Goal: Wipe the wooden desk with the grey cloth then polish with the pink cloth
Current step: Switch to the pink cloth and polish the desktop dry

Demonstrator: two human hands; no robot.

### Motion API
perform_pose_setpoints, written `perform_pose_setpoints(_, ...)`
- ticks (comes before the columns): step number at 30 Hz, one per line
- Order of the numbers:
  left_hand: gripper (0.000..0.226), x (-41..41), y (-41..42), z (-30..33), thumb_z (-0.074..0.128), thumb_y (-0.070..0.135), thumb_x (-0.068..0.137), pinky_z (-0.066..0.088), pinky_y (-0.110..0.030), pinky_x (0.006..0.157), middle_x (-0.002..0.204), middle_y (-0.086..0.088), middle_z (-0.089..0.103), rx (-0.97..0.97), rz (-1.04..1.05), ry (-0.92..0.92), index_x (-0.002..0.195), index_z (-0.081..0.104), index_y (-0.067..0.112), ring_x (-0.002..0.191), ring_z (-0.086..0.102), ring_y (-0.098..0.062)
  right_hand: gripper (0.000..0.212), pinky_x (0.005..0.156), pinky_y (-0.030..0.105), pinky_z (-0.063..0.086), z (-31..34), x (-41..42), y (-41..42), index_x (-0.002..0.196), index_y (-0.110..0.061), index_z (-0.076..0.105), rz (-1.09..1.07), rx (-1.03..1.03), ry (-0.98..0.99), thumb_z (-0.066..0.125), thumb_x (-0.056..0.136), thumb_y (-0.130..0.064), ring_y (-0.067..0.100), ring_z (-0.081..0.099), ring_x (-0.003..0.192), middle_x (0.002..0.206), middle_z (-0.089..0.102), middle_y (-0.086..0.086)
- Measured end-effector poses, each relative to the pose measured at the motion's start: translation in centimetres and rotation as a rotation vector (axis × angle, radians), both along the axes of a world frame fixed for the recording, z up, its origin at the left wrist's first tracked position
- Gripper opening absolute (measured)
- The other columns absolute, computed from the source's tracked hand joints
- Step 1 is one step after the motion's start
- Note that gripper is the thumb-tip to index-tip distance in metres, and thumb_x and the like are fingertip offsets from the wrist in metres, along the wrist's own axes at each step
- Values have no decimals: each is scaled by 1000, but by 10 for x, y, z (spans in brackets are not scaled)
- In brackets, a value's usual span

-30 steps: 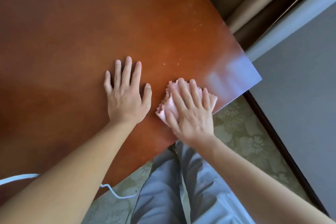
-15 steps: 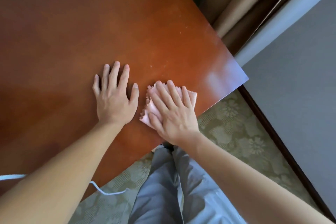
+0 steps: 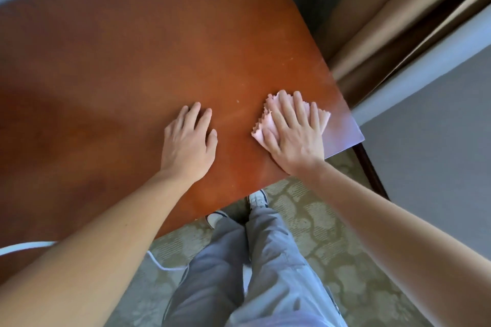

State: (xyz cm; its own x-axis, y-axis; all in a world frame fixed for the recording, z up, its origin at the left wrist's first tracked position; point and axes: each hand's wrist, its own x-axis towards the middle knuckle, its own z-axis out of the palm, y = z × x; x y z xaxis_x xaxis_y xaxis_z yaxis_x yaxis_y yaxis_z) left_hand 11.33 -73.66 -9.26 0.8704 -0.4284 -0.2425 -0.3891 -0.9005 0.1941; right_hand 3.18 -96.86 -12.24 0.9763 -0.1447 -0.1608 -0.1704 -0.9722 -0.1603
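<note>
The wooden desk (image 3: 132, 66) is reddish brown and fills the upper left of the head view. My right hand (image 3: 295, 133) lies flat on the pink cloth (image 3: 263, 127), pressing it onto the desk near the front right corner. The cloth's zigzag edge shows to the left of my fingers and a corner pokes out on the right. My left hand (image 3: 188, 141) rests palm down on the bare wood, a hand's width left of the cloth, holding nothing. The grey cloth is not in view.
A white cable (image 3: 24, 247) crosses the desk's front left edge and hangs toward the patterned carpet (image 3: 332, 260). My grey trousers (image 3: 252, 273) and shoes are below the desk edge. Brown curtains (image 3: 398, 21) and a grey wall (image 3: 438, 127) stand to the right.
My right hand has slid the pink cloth to the right, away from my left hand and toward the desk's right corner. The left hand stays flat on the wood.
</note>
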Motion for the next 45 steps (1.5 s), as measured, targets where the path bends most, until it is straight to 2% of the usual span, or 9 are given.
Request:
perform_pose_setpoints(4,50,-21,33,5,41,33,107,30,-47,118,164,-8,35,-2,-24,8,153,45,16,152,30,-29,63,125,57,7,0,12,55,163,-21,21,244,0,-2,28,107,-49,33,11,157,170,20,5)
perform_pose_setpoints(11,42,-68,152,14,53,23,102,40,-52,111,152,-12,51,-72,197,-65,141,59,9,142,46,-34,64,125,58,9,-3,20,166,164,-22,14,593,-48,61,19,107,-51,32,6,157,170,16,4)
perform_pose_setpoints(22,37,-141,398,13,62,17,96,44,-52,104,143,-13,59,-100,429,-170,131,66,7,134,54,-36,64,125,57,9,1,5,382,164,-23,17,806,-101,114,18,106,-51,31,5,158,170,15,2)
perform_pose_setpoints(27,36,-176,498,18,61,21,97,42,-50,105,145,-11,57,-97,515,-190,131,66,9,136,53,-34,66,126,55,5,4,-3,501,164,-24,10,831,-116,126,11,105,-53,30,2,158,171,12,2)
perform_pose_setpoints(32,33,-198,581,26,64,16,98,45,-53,103,143,-13,59,-93,650,-190,131,66,8,136,53,-35,67,126,53,-2,8,19,584,164,-25,3,845,-138,127,3,102,-52,28,-6,158,172,3,0)
perform_pose_setpoints(36,42,-191,630,33,63,19,99,40,-49,108,150,-8,52,-116,804,-125,140,58,14,140,47,-31,68,126,52,-4,6,49,650,163,-26,-6,860,-151,116,-4,100,-54,26,-12,157,172,-4,-1)
perform_pose_setpoints(39,50,-178,660,31,62,20,100,34,-47,115,158,-7,43,-144,880,-111,148,50,18,147,37,-30,70,126,52,-3,7,72,699,163,-24,-1,925,-140,99,-4,100,-54,27,-7,158,172,0,0)
perform_pose_setpoints(42,61,-157,687,23,56,32,104,20,-45,125,167,-6,26,-110,871,-68,159,31,23,154,23,-30,70,127,51,-3,7,91,737,164,-23,4,1009,-151,95,-2,101,-53,28,-3,158,172,4,2)
perform_pose_setpoints(45,71,-135,714,12,51,42,105,11,-50,128,171,-4,8,-51,812,38,163,14,29,158,3,-32,69,127,51,2,8,107,764,164,-21,10,1126,-165,82,1,104,-53,29,2,158,171,10,4)
